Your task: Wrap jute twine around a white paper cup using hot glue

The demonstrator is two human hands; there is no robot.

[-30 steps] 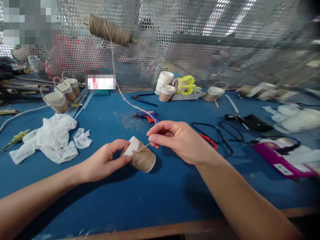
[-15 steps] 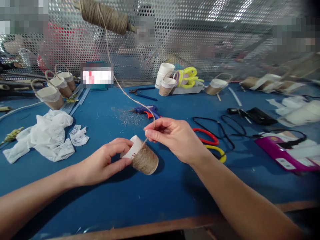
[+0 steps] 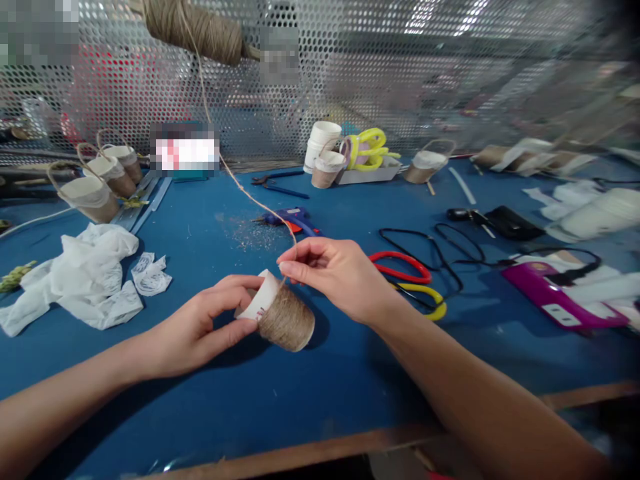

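Note:
A white paper cup [image 3: 287, 319], tilted on its side with its mouth to the left, is wrapped in brown twine over most of its wall. My left hand [image 3: 213, 327] is closed on its bare rim, fingers inside the mouth and thumb outside. Just above the cup, my right hand [image 3: 325, 270] pinches the twine [image 3: 231, 175] between thumb and fingers. From the pinch the strand runs up to a large twine spool [image 3: 193, 30] on a rod at the mesh. Below the pinch it meets the edge of the wrapped part.
A blue glue gun [image 3: 287, 219] and pliers [image 3: 280, 183] lie beyond my hands. White lace fabric [image 3: 90, 277] is heaped on the left, near several handled cups [image 3: 93, 198]. Scissors with red and yellow handles [image 3: 403, 267], a black cord and a purple power strip [image 3: 555, 297] lie right.
The whole scene has shifted slightly left in view. Both hands keep their holds, and the cup appears turned slightly, its printed marks now a little lower.

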